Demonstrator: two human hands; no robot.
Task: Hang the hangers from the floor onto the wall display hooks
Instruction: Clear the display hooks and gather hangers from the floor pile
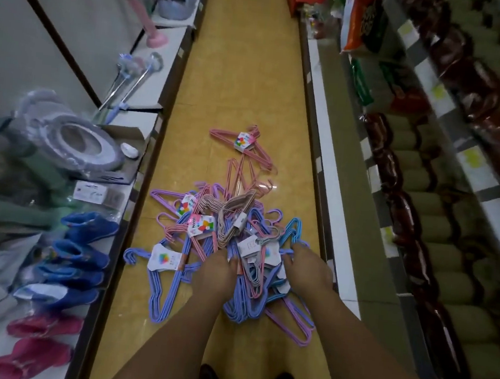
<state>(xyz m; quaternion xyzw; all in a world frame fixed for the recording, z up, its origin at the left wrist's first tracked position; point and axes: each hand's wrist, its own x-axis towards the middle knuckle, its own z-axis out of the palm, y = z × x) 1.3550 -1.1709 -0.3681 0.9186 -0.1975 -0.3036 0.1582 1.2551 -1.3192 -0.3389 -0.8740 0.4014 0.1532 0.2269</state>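
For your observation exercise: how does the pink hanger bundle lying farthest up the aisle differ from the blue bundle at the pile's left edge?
The pink bundle lies apart from the pile; the blue bundle lies at its edge. They differ in colour, pink against blue. The pink one lies farther from both hands. Both lie flat on the floor and carry a white label.

Both arms extended downward, left hand, right hand, fingers curled

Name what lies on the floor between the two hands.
Head view: between the left hand and right hand lie bundled hangers, grey and pink ones with white labels, atop the pile.
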